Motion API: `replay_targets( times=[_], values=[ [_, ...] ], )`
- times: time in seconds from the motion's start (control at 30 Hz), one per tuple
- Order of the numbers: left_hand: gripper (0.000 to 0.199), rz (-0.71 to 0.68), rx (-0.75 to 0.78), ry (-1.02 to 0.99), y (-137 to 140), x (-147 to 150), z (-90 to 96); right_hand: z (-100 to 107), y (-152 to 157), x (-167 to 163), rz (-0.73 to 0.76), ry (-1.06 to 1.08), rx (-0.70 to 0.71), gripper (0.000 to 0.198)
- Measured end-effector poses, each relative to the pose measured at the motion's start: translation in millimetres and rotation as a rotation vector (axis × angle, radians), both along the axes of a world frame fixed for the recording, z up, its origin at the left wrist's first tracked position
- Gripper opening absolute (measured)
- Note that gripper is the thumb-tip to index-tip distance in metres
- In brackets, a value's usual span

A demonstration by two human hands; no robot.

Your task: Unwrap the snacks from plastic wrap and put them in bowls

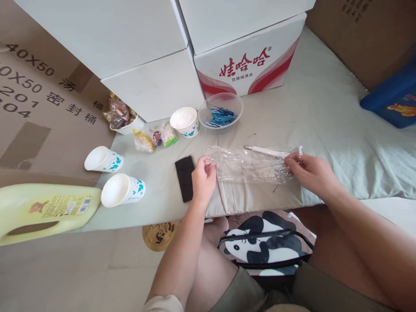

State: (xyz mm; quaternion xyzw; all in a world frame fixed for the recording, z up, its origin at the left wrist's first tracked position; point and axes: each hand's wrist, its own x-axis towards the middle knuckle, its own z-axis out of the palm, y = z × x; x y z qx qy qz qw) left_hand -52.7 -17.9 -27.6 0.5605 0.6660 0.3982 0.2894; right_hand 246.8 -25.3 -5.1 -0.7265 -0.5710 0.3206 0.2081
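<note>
A clear, crinkled plastic bag (pixel 247 167) lies stretched out on the cloth-covered surface between my hands. My left hand (pixel 204 175) pinches its left end between thumb and fingers. At the opposite end, my right hand (pixel 307 169) is closed on the gathered plastic. A slim white stick (pixel 266 151) with a grey tip lies along the bag's far edge, its right end reaching toward my right fingers; whether they touch it I cannot tell. Just left of my left hand is a black phone (pixel 184 178), lying flat and partly behind my wrist.
Behind the bag stand a clear bowl (pixel 239 108) of blue packets and a paper bowl (pixel 185 123). Small wrapped snacks (pixel 144 141) and two paper cups (pixel 121 190) are to the left, near a yellow jug (pixel 65 208). White cartons (pixel 243 65) line the back.
</note>
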Motion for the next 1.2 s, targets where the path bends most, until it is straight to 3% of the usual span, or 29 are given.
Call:
replay_targets(
  times=[0.37,0.6,0.97,1.07,1.2],
  values=[
    [0.034,-0.012,-0.020,0.301,0.7,0.9,11.5,0.9,-0.7,-1.6,0.021,-0.049,0.010,0.028],
    [0.052,-0.061,-0.009,0.400,-2.9,0.2,10.6,-6.7,0.0,0.5,0.064,-0.171,0.078,0.041],
    [0.059,-0.137,0.037,0.498,-5.9,1.6,7.9,-9.0,0.0,-1.2,0.050,-0.239,0.136,0.065],
    [0.060,-0.132,0.039,0.488,-4.8,0.9,6.2,-5.7,-1.7,-1.9,-0.012,-0.253,0.259,0.060],
    [0.060,-0.116,0.045,0.467,-0.4,0.5,5.7,-5.9,-8.1,-4.0,-0.005,-0.245,0.535,0.031]
  ],
)
